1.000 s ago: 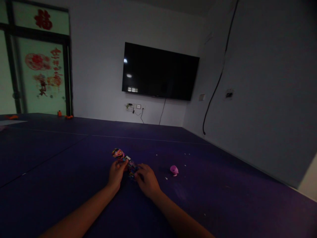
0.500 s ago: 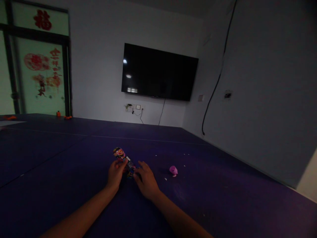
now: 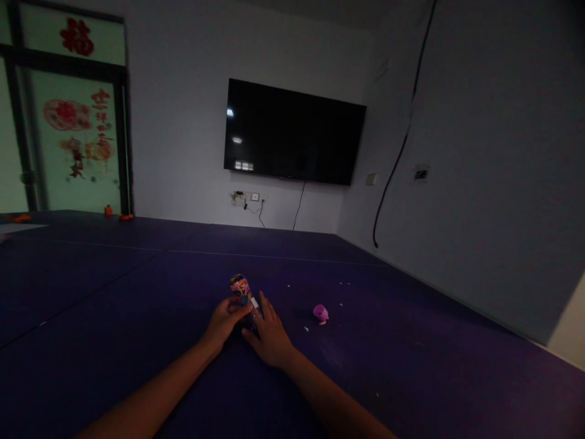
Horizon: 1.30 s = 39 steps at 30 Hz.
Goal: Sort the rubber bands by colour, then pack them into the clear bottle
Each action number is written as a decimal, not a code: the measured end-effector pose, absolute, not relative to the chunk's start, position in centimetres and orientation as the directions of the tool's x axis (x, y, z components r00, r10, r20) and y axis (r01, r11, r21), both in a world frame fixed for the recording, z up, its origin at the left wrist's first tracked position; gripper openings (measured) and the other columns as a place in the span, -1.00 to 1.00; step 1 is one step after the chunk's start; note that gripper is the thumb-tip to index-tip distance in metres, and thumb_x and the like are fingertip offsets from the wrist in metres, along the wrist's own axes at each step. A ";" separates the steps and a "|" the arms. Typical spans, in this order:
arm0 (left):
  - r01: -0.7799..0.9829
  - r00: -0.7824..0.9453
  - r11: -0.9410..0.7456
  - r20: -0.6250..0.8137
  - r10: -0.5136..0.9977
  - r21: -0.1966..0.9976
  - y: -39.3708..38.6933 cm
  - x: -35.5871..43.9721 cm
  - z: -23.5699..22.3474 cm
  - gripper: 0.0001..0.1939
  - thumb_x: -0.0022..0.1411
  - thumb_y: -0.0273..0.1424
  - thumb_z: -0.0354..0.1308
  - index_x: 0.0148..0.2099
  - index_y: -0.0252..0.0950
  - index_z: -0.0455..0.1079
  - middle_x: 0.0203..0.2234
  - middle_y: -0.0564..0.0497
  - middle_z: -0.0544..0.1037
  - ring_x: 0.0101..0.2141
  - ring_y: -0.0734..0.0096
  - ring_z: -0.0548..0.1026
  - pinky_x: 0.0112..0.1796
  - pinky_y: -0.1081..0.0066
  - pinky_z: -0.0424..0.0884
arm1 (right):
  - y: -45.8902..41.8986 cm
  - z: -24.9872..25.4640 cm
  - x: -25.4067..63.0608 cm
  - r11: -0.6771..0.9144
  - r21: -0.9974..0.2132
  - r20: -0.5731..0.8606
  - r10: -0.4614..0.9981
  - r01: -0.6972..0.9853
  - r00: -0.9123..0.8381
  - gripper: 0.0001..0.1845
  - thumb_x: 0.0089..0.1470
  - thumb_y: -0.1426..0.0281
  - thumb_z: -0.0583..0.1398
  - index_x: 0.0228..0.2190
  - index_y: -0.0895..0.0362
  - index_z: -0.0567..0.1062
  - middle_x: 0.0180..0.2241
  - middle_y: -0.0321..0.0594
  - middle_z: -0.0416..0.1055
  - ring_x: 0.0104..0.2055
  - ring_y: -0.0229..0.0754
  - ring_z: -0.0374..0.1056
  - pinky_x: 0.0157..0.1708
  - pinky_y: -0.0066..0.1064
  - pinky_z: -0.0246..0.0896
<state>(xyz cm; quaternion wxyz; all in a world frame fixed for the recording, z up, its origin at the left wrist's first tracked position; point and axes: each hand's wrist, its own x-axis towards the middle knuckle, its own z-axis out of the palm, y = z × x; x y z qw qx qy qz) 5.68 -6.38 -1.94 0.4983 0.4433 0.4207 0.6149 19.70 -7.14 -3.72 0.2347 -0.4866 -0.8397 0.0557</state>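
A small see-through container (image 3: 240,285) with a rounded top, packed with multicoloured bands or strands, stands tilted between my hands; its exact kind is unclear. A white patch (image 3: 254,302) shows on its side. My left hand (image 3: 223,322) is closed on it from the left, thumb across its middle. From the right, my right hand (image 3: 272,337) grips its lower part between the thumb and fingers, with the fingers rather straight. The container's lower end is dark and mostly covered by my hands. To the right lies a small pink cup-like piece (image 3: 320,314), apart from both hands.
White scraps (image 3: 306,328) lie scattered on the purple surface (image 3: 411,372). Small orange things (image 3: 108,210) sit at the far left, near a glass door (image 3: 77,140). A television (image 3: 295,131) hangs on the far wall, and a black cable (image 3: 397,161) runs down the right wall.
The container has moved right and swung more upright. My left hand has shifted right with it, and my right hand's fingers now reach further up along its side.
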 end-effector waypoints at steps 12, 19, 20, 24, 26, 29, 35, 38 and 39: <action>-0.281 -0.221 -0.218 0.158 0.962 0.935 -6.0 5.7 -2.4 -0.55 -0.28 -0.24 0.37 -0.29 -0.31 0.39 -0.45 -0.02 0.59 -0.33 0.26 0.54 -0.24 0.36 0.39 | -6.7 -4.2 19.9 0.484 -0.351 0.312 0.868 0.801 -0.387 -0.37 0.11 0.15 0.05 0.18 -0.04 0.05 0.27 -0.12 -0.16 0.30 0.03 -0.30 0.17 -0.03 -0.17; -0.232 -0.297 -0.274 0.201 0.934 0.933 -6.1 5.8 -2.4 -0.60 -0.22 -0.23 0.35 -0.31 -0.30 0.39 -0.48 0.00 0.57 -0.35 0.26 0.54 -0.27 0.36 0.39 | -6.7 -4.1 19.9 0.473 -0.352 0.291 0.876 0.808 -0.386 -0.41 0.12 0.16 0.03 0.18 -0.07 0.07 0.25 -0.14 -0.07 0.30 0.03 -0.30 0.17 -0.02 -0.20; -0.228 -0.300 -0.281 0.208 0.931 0.932 -6.1 5.8 -2.5 -0.61 -0.21 -0.23 0.34 -0.31 -0.29 0.39 -0.48 0.01 0.57 -0.35 0.27 0.54 -0.27 0.37 0.39 | -6.8 -4.0 19.9 0.471 -0.353 0.290 0.876 0.808 -0.384 -0.41 0.12 0.17 0.03 0.17 -0.07 0.08 0.25 -0.14 -0.06 0.30 0.03 -0.29 0.17 -0.02 -0.20; -0.213 -0.311 -0.308 0.234 0.921 0.927 -5.9 5.7 -2.8 -0.64 -0.19 -0.25 0.32 -0.30 -0.29 0.39 -0.46 0.01 0.56 -0.36 0.29 0.53 -0.29 0.38 0.38 | -7.0 -3.8 19.9 0.465 -0.357 0.284 0.880 0.810 -0.381 -0.44 0.12 0.18 0.04 0.16 -0.06 0.12 0.24 -0.12 -0.04 0.30 0.03 -0.28 0.17 -0.02 -0.20; -0.191 -0.337 -0.315 0.239 0.911 0.930 -5.7 5.6 -2.9 -0.63 -0.17 -0.27 0.32 -0.29 -0.31 0.39 -0.46 0.00 0.56 -0.36 0.29 0.52 -0.29 0.38 0.37 | -7.0 -3.8 20.0 0.460 -0.358 0.280 0.883 0.812 -0.376 -0.46 0.13 0.19 0.03 0.14 -0.05 0.15 0.24 -0.10 -0.03 0.30 0.03 -0.28 0.17 -0.02 -0.19; -0.176 -0.403 -0.340 0.248 0.881 0.924 -5.3 5.4 -3.1 -0.64 -0.17 -0.28 0.31 -0.28 -0.31 0.39 -0.44 0.01 0.55 -0.34 0.30 0.51 -0.28 0.39 0.36 | -7.0 -4.0 20.1 0.451 -0.364 0.287 0.886 0.815 -0.363 -0.49 0.14 0.19 0.02 0.12 -0.06 0.19 0.23 -0.11 -0.02 0.29 0.05 -0.27 0.17 -0.02 -0.19; -0.140 -0.414 -0.338 0.256 0.874 0.931 -4.5 5.1 -3.6 -0.59 -0.21 -0.23 0.31 -0.29 -0.34 0.39 -0.48 0.00 0.54 -0.38 0.28 0.51 -0.30 0.36 0.36 | -6.7 -4.2 20.2 0.518 -0.440 0.470 0.829 0.734 -0.304 -0.56 0.17 0.20 -0.04 0.03 0.05 0.34 0.12 -0.09 0.20 0.21 -0.02 0.00 0.13 -0.10 -0.07; -0.126 -0.419 -0.340 0.261 0.870 0.932 -4.4 5.0 -3.7 -0.59 -0.19 -0.22 0.30 -0.28 -0.34 0.38 -0.50 0.00 0.55 -0.39 0.26 0.52 -0.31 0.34 0.37 | -6.6 -3.8 20.3 0.534 -0.508 0.575 0.794 0.676 -0.196 -0.46 0.24 0.21 -0.20 -0.21 0.18 0.49 -0.15 -0.04 0.42 -0.03 -0.11 0.29 0.00 -0.25 0.10; -0.128 -0.427 -0.341 0.259 0.867 0.931 -4.4 5.0 -3.6 -0.60 -0.18 -0.22 0.30 -0.28 -0.34 0.38 -0.50 0.00 0.55 -0.39 0.25 0.52 -0.31 0.34 0.37 | -6.6 -3.7 20.4 0.515 -0.524 0.583 0.798 0.679 -0.155 -0.41 0.24 0.21 -0.24 -0.32 0.19 0.50 -0.26 -0.05 0.45 -0.15 -0.14 0.34 -0.07 -0.29 0.15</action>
